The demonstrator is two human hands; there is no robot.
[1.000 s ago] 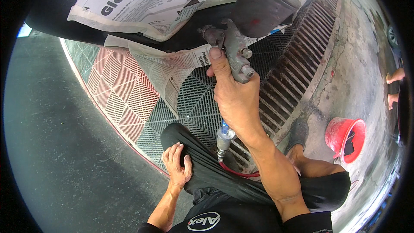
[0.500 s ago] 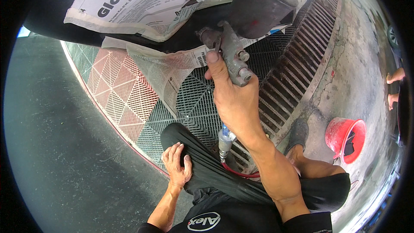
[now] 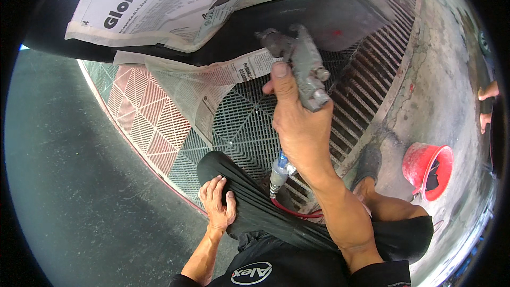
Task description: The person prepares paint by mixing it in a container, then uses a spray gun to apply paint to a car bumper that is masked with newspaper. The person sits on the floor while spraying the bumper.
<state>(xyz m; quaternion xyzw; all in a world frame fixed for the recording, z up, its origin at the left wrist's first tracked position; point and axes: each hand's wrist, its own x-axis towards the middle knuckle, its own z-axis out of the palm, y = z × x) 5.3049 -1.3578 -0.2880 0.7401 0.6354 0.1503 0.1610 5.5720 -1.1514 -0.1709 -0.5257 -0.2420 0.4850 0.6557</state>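
Observation:
My right hand (image 3: 304,133) is wrapped round the handle of a grey spray gun (image 3: 306,69), its thumb up along the back. A dark paint cup (image 3: 350,13) sits on top of the gun and tilts to the right. Below the fist hangs a clear and blue air fitting (image 3: 280,170) joined to a red hose (image 3: 297,212). Beyond the gun is a black curved panel (image 3: 255,24), partly masked with newspaper (image 3: 154,8). My left hand (image 3: 217,202) rests on my left knee, fingers stretched out, holding nothing.
Red and green plastic grating tiles (image 3: 154,103) cover the floor below the panel. A ribbed metal drain grate (image 3: 366,90) runs along their right. A red bucket (image 3: 417,167) with something dark inside stands at the right. Another person's bare feet (image 3: 487,91) show at the far right edge.
My right hand has moved the spray gun and its cup a little to the right. The newspaper and panel sit slightly further left in view. My left hand stays on the knee.

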